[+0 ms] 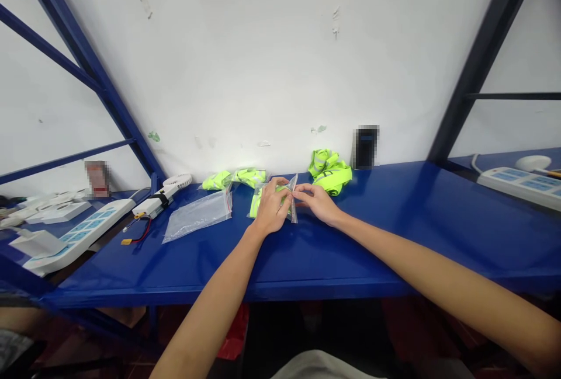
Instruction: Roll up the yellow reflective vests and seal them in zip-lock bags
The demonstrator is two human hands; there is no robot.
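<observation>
My left hand [272, 207] and my right hand [316, 202] meet over a small clear zip bag [293, 183] with a neon yellow-green strap [255, 205] inside it, on the blue table [394, 233]. Both hands pinch the bag's open top edge, fingers closed on the plastic. An empty clear zip bag [198, 214] lies flat to the left. More neon yellow-green straps lie behind: a flat bunch [234, 178] at the back left and a heap [329, 170] at the back right.
A white power strip [74, 237] and a white device with red wires [151, 205] lie at the left, beside a small white fan [177, 180]. Another power strip [521, 185] sits at the far right. A dark blurred object [365, 146] leans on the white wall. Blue rack posts stand on both sides.
</observation>
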